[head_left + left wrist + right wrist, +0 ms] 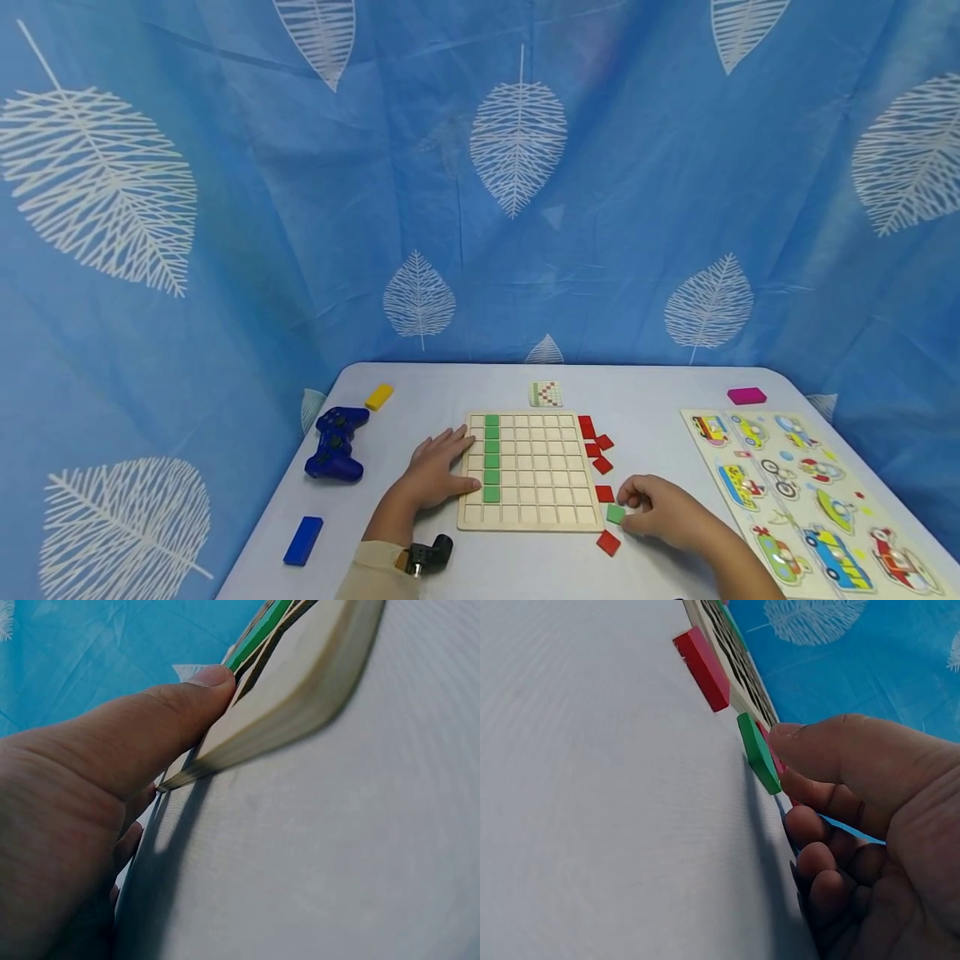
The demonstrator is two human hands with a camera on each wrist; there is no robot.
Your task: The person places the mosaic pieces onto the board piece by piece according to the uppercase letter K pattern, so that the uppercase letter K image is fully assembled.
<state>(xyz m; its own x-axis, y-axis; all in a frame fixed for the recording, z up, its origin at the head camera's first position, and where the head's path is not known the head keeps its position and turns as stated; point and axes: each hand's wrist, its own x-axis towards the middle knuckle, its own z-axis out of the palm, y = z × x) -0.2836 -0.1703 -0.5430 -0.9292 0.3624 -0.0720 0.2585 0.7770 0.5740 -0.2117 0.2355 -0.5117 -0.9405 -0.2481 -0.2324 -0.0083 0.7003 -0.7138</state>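
A square wooden grid board (540, 475) lies on the white table, with several green tiles (491, 461) lined up in a column near its left side. My left hand (435, 471) rests on the board's left edge, fingers spread; its thumb (187, 705) lies on the rim. To the right of the board, my right hand (663, 510) is beside a loose green tile (757, 754), its fingers loosely bent and its thumb tip very close to the tile. Whether they touch is hard to tell. Several red tiles (604, 493) lie along the board's right edge.
A small pattern card (545, 393) lies behind the board. At left are a blue game controller (336, 446), a blue block (303, 540) and a yellow block (379, 396). A picture puzzle board (795, 483) and a pink block (746, 396) occupy the right side.
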